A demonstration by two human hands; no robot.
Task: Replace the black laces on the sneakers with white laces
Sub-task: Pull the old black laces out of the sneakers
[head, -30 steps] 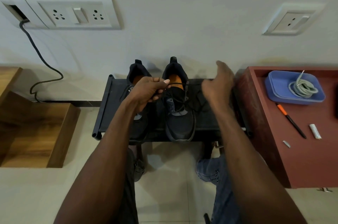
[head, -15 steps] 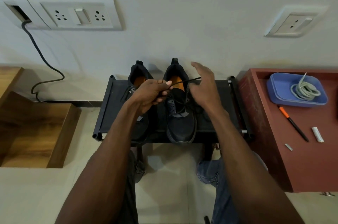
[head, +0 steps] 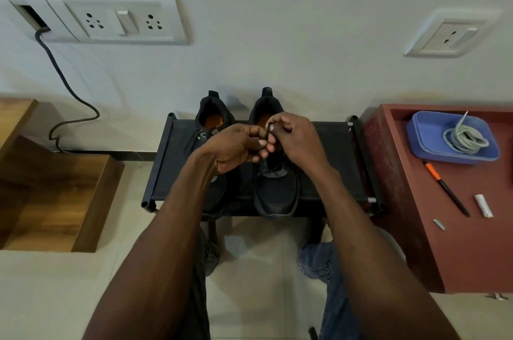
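Note:
Two black sneakers with orange insoles stand side by side on a black rack (head: 327, 167), toes towards me. The left sneaker (head: 211, 114) is partly hidden by my left forearm. Above the right sneaker (head: 277, 189) my left hand (head: 236, 148) and my right hand (head: 297, 139) meet, and both pinch a black lace (head: 268, 131) that loops between the fingertips. A coil of white laces (head: 466, 139) lies in a blue tray (head: 424, 139) on the red table at the right.
The red table (head: 410, 200) also carries an orange-and-black pen (head: 447, 189), a small white tube (head: 483, 205) and a tiny metal piece (head: 439, 224). A wooden step (head: 55, 200) sits at the left. A black cable (head: 66, 89) hangs from the wall sockets.
My right hand has come in from the right, where it was open, and now pinches the black lace beside my left hand. The left hand kept its hold on the lace.

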